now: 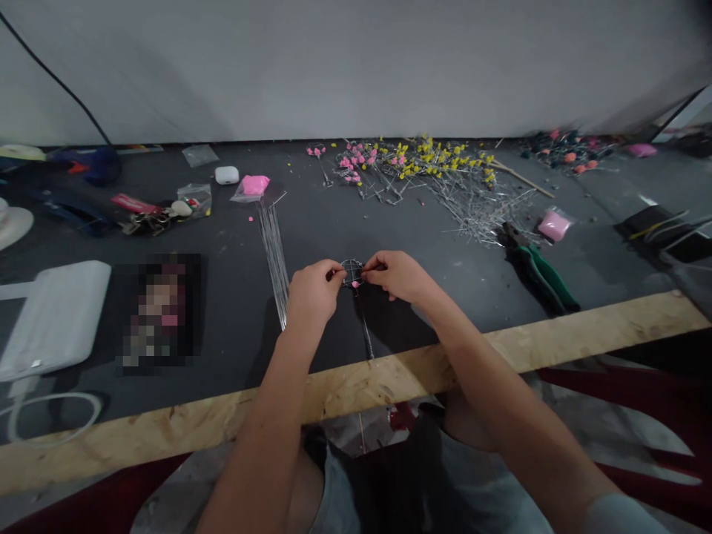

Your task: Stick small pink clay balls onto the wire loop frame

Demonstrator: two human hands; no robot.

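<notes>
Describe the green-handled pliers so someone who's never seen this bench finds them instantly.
Start at the pale wooden edge strip along the near side of the dark table, then look to the right of the right hand. The pliers lie flat there, beside the heap of loose wires and a small pink packet. They are the only thing with long green handles.

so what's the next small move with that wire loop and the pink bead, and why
Probably slide the pink bead along the wire loop to seat it. Both the left hand and right hand pinch the loop's opposite sides just above the table, its twisted stem pointing at the person, and the bead sits at the loop's lower edge.
</notes>
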